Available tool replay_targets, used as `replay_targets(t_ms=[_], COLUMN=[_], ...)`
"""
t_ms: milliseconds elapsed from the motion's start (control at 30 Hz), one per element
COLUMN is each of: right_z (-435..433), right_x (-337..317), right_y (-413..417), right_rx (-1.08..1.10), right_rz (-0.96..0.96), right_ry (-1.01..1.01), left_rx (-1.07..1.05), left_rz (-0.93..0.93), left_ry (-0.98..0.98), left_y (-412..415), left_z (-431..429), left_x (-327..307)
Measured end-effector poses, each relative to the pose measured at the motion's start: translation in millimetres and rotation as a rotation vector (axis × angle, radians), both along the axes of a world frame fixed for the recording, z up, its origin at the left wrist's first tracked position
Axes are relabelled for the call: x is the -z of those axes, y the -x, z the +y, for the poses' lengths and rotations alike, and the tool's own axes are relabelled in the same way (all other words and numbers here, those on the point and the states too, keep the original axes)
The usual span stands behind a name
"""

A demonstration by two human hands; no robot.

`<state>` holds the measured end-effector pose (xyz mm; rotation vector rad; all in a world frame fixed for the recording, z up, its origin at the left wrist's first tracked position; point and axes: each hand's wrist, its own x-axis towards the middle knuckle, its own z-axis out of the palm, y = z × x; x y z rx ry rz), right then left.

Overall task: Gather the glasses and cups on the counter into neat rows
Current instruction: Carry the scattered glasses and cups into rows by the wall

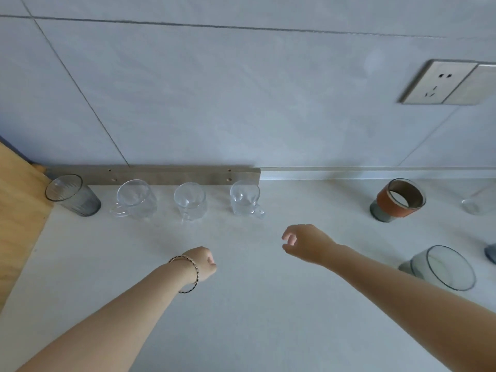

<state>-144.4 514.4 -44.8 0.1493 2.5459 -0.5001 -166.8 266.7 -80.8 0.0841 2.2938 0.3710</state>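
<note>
Along the back of the white counter (241,304), just in front of a grey metal strip (166,175) at the foot of the tiled wall (214,89), four vessels stand upright in a row with gaps between them. They are a grey ribbed tumbler (73,196) at the far left beside a wooden panel (18,210), then the first clear mug (137,199), the second clear mug (190,201) and the third clear mug (245,200). Well apart to the right, also near the wall, stands a glass with an orange sleeve (400,200), and a clear glass (479,202) is cut off by the right edge. Nearer the person on the right stands a wide grey-tinted glass (442,267), with a bluish object (491,253) beside it (too little of it shows to name it). Both bare forearms reach over the middle of the counter, touching none of the glassware. The left hand (204,263), with a thin bracelet (189,275) at the wrist, has its fingers curled under into a fist and nothing visible in it. The right hand (306,242) hovers short of the third clear mug, its fingers loosely curved with a gap to the thumb, holding nothing. A wall socket (440,83) sits at the upper right.
</note>
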Motion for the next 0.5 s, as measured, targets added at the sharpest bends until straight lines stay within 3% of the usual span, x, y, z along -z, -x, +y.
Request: replay_targets(t_ms=[133, 367, 500], right_z=[68.1, 201.9, 245.1], right_x=[-13.6, -41.5, -35.3], right_y=[-50.3, -97.6, -115.8], right_rx=[0.023, 0.122, 0.208], right_rz=[-0.042, 0.121, -0.013], right_ry=[-0.036, -0.245, -0.309], left_rx=[0.049, 0.027, 0.055], left_rz=[0.012, 0.056, 0.038], left_ry=[-0.005, -0.078, -0.061], left_y=[-19.5, -60.7, -75.6], left_z=[48.5, 146.2, 179.1], left_x=[-8.1, -17.9, -21.0])
